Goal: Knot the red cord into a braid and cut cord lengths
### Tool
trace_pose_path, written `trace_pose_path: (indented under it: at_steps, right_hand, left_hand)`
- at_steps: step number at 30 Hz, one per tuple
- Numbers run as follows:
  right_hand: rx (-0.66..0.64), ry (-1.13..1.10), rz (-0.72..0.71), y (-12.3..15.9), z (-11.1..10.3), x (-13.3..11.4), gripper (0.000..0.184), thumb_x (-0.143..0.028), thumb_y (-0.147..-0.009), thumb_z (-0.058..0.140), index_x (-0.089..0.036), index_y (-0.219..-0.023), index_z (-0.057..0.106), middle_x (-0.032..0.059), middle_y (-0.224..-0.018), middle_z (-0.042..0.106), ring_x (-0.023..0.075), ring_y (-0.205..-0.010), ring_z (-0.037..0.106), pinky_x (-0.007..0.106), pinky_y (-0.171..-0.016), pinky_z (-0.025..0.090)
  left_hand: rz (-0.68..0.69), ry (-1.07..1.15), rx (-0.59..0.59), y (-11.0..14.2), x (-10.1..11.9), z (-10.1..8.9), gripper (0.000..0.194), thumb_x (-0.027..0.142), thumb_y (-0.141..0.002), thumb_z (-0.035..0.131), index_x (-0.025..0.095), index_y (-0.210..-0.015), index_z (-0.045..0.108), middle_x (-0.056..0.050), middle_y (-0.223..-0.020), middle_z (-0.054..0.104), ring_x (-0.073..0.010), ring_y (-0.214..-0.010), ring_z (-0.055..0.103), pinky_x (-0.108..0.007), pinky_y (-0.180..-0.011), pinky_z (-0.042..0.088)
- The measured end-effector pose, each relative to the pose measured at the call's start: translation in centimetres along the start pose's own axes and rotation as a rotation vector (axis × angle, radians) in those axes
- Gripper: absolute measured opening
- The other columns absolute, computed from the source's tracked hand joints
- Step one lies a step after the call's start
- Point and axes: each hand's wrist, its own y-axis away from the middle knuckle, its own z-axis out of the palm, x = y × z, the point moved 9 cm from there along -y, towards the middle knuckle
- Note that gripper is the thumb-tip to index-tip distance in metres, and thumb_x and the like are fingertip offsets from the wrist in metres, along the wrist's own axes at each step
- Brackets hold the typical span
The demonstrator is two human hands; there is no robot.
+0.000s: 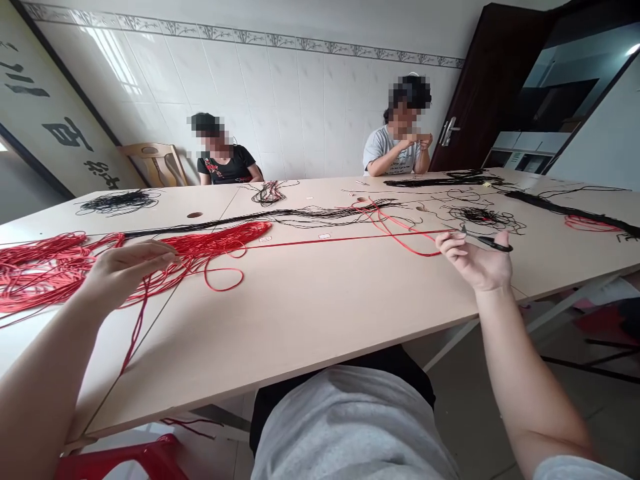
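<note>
My left hand (127, 270) lies across a loose mass of red cord (50, 270) on the pale wooden table (300, 313). Its fingers rest over the strands, and I cannot tell whether they grip them. One strand hangs from below the hand over the table edge. My right hand (475, 263) is raised just above the table and shut on black-handled scissors (493, 244), whose blades point away to the left. A single red cord (340, 241) runs taut across the table towards those scissors, and a long black cord bundle (250, 217) lies beyond it.
Two seated co-workers (225, 160) (397, 147) face me across the table, one with raised hands. Tangles of black cord (120, 202) (480, 215) lie on the far half. A red stool (125, 463) stands below the near edge, and a dark door (490, 87) stands open behind.
</note>
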Motion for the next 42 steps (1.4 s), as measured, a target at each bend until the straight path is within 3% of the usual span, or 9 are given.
trace_pose_path:
  at_steps: [3, 10, 14, 20, 31, 42]
  right_hand:
    - [0.002, -0.077, 0.027, -0.1, -0.4, -0.2, 0.049, -0.059, -0.072, 0.048, -0.019, -0.097, 0.033, 0.0102, -0.094, 0.037, 0.0175, -0.071, 0.046, 0.034, -0.05, 0.049]
    - [-0.075, -0.106, 0.059, -0.3, -0.5, -0.7, 0.048, -0.059, -0.073, 0.045, -0.018, -0.093, 0.028, 0.0103, -0.094, 0.034, 0.0186, -0.073, 0.042, 0.037, -0.055, 0.048]
    - [-0.093, -0.112, 0.094, -0.6, -0.5, -0.8, 0.044, -0.05, -0.073, 0.047, -0.018, -0.095, 0.027, 0.0097, -0.092, 0.034, 0.019, -0.073, 0.04, 0.037, -0.056, 0.047]
    - [-0.098, -0.093, 0.129, -1.1, 0.2, -0.5, 0.047, -0.04, -0.068, 0.056, -0.018, -0.096, 0.026, 0.0088, -0.091, 0.034, 0.0183, -0.072, 0.039, 0.037, -0.057, 0.047]
    - [-0.102, -0.128, 0.137, -1.0, 0.3, -0.3, 0.038, -0.049, -0.075, 0.045, -0.019, -0.091, 0.025, 0.0097, -0.094, 0.033, 0.0182, -0.071, 0.04, 0.036, -0.055, 0.044]
    - [-0.088, -0.139, 0.164, -1.2, 0.2, -0.1, 0.043, -0.058, -0.077, 0.04, -0.02, -0.088, 0.024, 0.0085, -0.092, 0.033, 0.0174, -0.069, 0.039, 0.035, -0.054, 0.043]
  left_hand:
    - [0.045, 0.048, -0.136, -0.1, -0.6, 0.7, 0.032, 0.044, -0.071, 0.06, 0.016, -0.085, 0.065, 0.0, -0.089, 0.064, -0.0144, -0.085, 0.057, -0.024, -0.079, 0.044]
    - [0.039, -0.033, -0.237, 0.1, -1.8, 1.3, 0.034, 0.046, -0.07, 0.061, 0.017, -0.086, 0.064, -0.005, -0.087, 0.065, -0.019, -0.084, 0.058, -0.027, -0.074, 0.044]
    - [0.088, -0.013, -0.288, 0.3, -1.7, 1.3, 0.031, 0.044, -0.073, 0.059, 0.016, -0.085, 0.064, -0.007, -0.093, 0.063, -0.0193, -0.088, 0.057, -0.027, -0.076, 0.045]
    - [0.118, -0.032, -0.266, 0.3, -1.8, 0.5, 0.027, 0.042, -0.074, 0.058, 0.016, -0.082, 0.064, -0.006, -0.093, 0.061, -0.0182, -0.085, 0.056, -0.026, -0.072, 0.045]
    - [0.088, -0.012, -0.293, 0.1, -2.0, 0.6, 0.028, 0.042, -0.073, 0.058, 0.017, -0.084, 0.064, -0.006, -0.092, 0.062, -0.019, -0.086, 0.057, -0.025, -0.072, 0.044]
    - [0.074, -0.004, -0.252, 0.2, -1.4, 0.1, 0.03, 0.043, -0.07, 0.06, 0.017, -0.083, 0.064, -0.005, -0.087, 0.062, -0.0185, -0.081, 0.057, -0.026, -0.068, 0.045]
